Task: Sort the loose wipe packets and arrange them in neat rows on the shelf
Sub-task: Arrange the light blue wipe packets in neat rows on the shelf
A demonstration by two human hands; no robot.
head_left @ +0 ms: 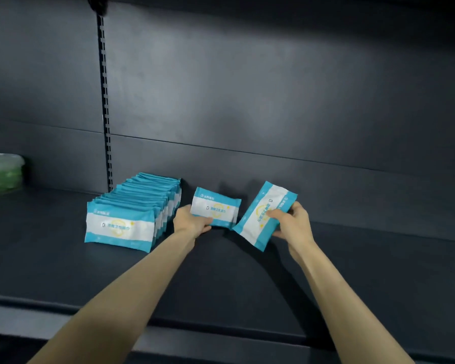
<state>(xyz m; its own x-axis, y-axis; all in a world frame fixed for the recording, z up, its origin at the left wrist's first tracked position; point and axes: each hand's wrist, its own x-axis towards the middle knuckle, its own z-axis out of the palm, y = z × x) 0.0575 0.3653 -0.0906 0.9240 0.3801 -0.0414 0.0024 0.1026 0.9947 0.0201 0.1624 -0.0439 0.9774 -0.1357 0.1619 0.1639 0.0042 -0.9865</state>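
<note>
A row of several blue-and-white wipe packets point(132, 219) stands upright on the dark shelf point(63, 258), running back toward the rear wall. To its right, my left hand point(192, 222) grips the lower left corner of one upright packet point(216, 210) standing near the back wall. My right hand point(290, 223) holds another packet point(260, 219) tilted on end, its lower corner close to the shelf, just right of the first packet.
A green round tub point(3, 173) sits at the far left of the shelf. A slotted upright rail point(105, 101) runs up the back wall behind the row. The shelf's front lip point(221, 334) crosses below my forearms.
</note>
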